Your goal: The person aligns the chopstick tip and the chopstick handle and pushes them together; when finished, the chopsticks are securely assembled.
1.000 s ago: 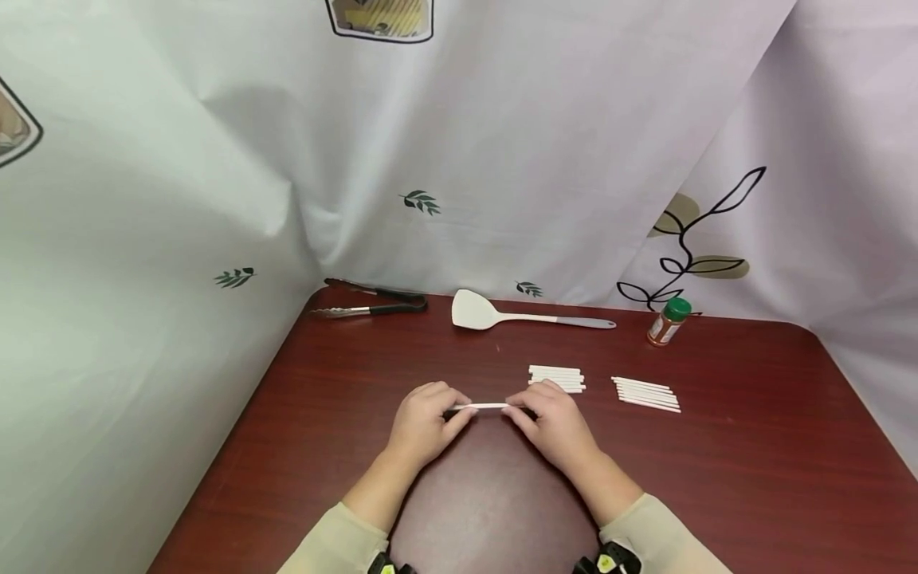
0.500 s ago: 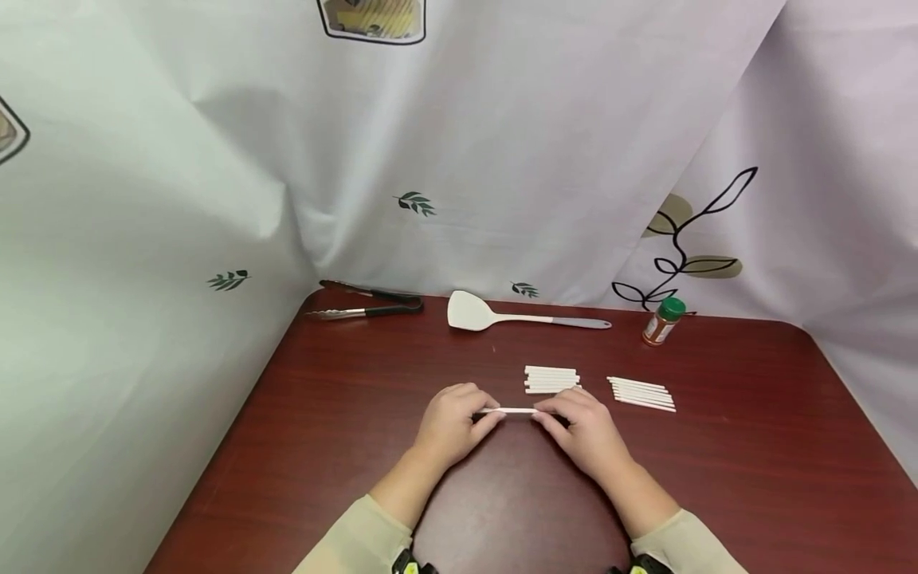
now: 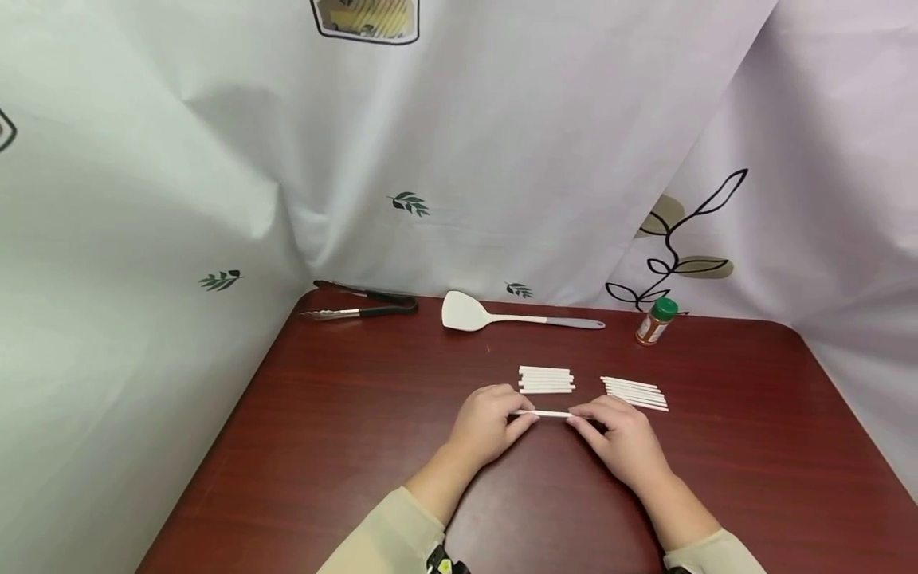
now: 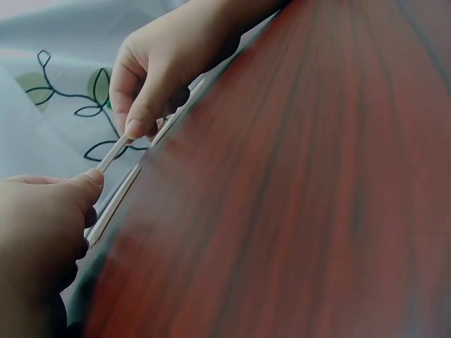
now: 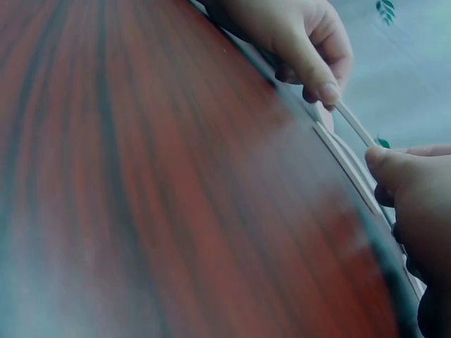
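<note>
A thin white stick (image 3: 552,414) is pinched at its two ends, thumb against fingers, by my left hand (image 3: 488,422) and my right hand (image 3: 625,438). It lies level between them, just above or at the table; the head view does not settle which. Both wrist views show the bare middle of the stick (image 4: 113,153) between the two grips. Just beyond the hands lie two flat rows of similar white sticks: a left row (image 3: 547,380) and a slightly slanted right row (image 3: 635,392), partly behind my right hand.
Along the back of the dark red table (image 3: 323,446) lie black-handled metal tongs (image 3: 366,309), a white spatula (image 3: 466,312) with a grey handle end, and a green-capped spice jar (image 3: 656,322). White printed cloth (image 3: 502,159) hangs behind and at both sides.
Both hands, still pinching the stick between them, have moved to the right along the table. The left row of sticks is now uncovered. The head view has shifted slightly.
</note>
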Tool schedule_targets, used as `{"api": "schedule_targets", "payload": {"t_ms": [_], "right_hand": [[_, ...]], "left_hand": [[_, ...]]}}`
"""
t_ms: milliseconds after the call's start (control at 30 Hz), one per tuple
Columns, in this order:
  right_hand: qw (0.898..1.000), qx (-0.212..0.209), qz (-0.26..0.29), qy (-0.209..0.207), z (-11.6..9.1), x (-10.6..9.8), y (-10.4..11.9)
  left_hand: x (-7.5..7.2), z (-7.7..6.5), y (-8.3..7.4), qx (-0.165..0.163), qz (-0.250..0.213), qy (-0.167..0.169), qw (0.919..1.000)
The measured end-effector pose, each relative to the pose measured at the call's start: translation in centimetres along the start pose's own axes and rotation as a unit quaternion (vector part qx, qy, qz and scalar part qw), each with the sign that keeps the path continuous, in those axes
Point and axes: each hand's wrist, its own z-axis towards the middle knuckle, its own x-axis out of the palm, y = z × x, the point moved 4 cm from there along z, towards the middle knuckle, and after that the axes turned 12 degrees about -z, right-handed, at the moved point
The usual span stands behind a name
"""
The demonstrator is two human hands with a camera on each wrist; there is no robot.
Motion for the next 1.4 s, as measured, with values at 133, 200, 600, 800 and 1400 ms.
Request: {"api": "schedule_targets", "payload": {"t_ms": [133, 200, 600, 800, 1400], "right_hand": [[1.000, 0.006, 0.003, -0.001, -0.7, -0.6, -0.6], [1.000, 0.007, 0.004, -0.003, -0.9, -0.9, -0.8], [0.999, 0.025, 0.030, 0.002, -1.4, -1.4, -1.6], [0.999, 0.024, 0.038, 0.013, -1.3, -1.3, -1.8], [0.996, 0.069, 0.042, 0.027, -1.8, -1.4, -2.5]], "left_hand": [[0.8, 0.3, -0.5, -0.003, 0.004, 0.017, 0.9999], [1.1, 0.5, -0.8, -0.006, 0.006, 0.024, 0.9997], [2.1, 0.7, -1.0, -0.031, 0.005, 0.063, 0.9975], [2.3, 0.7, -1.1, -0.035, 0.012, 0.080, 0.9961], [2.5, 1.1, -1.0, -0.067, -0.044, 0.057, 0.9951]]}}
